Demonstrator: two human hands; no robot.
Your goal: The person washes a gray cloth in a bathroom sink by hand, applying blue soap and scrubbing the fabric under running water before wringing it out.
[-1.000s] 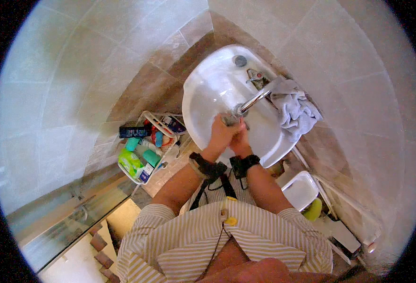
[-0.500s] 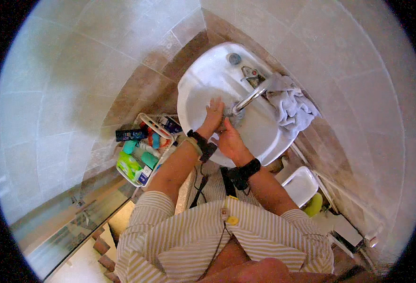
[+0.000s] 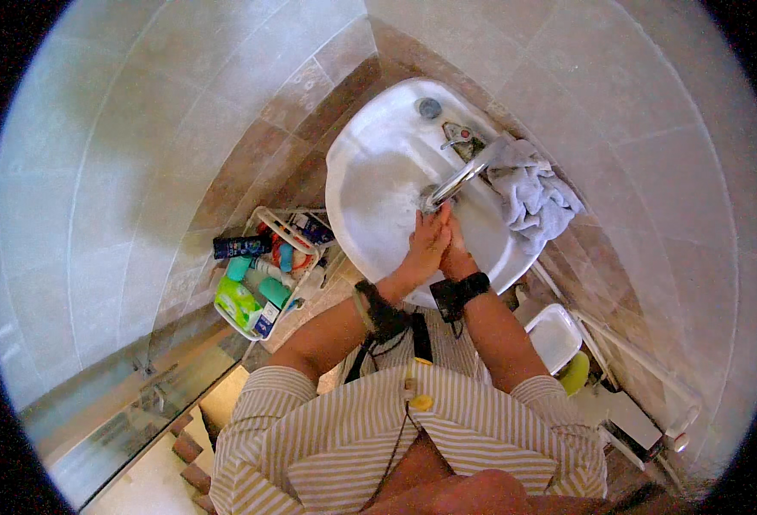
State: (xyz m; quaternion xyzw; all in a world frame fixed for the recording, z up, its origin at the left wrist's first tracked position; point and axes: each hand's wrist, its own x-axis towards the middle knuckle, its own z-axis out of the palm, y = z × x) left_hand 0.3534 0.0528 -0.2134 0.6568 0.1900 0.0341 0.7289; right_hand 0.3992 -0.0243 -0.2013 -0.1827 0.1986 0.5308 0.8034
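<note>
Over the near part of a white washbasin (image 3: 370,249), my two hands meet palm to palm just below the end of a chrome spout (image 3: 463,182). My left hand (image 3: 426,249) lies against my right hand (image 3: 457,251), its fingers stretched out. The right hand's fingers also look extended, though the left hand partly covers them. Neither hand holds an object. A tap handle (image 3: 457,136) sits behind the spout on the basin's back ledge. Whether water runs over the hands is hard to make out.
A grey towel (image 3: 533,193) drapes over the basin's right rim. A round grey item (image 3: 429,108) stands on the back ledge. On the left is a white basket (image 3: 239,330) of toiletries. A white tray (image 3: 554,337) and a green item (image 3: 574,374) are lower right.
Both hands have drawn nearer to me and come together. The left hand moved right from the basin's middle to lie against the right hand.
</note>
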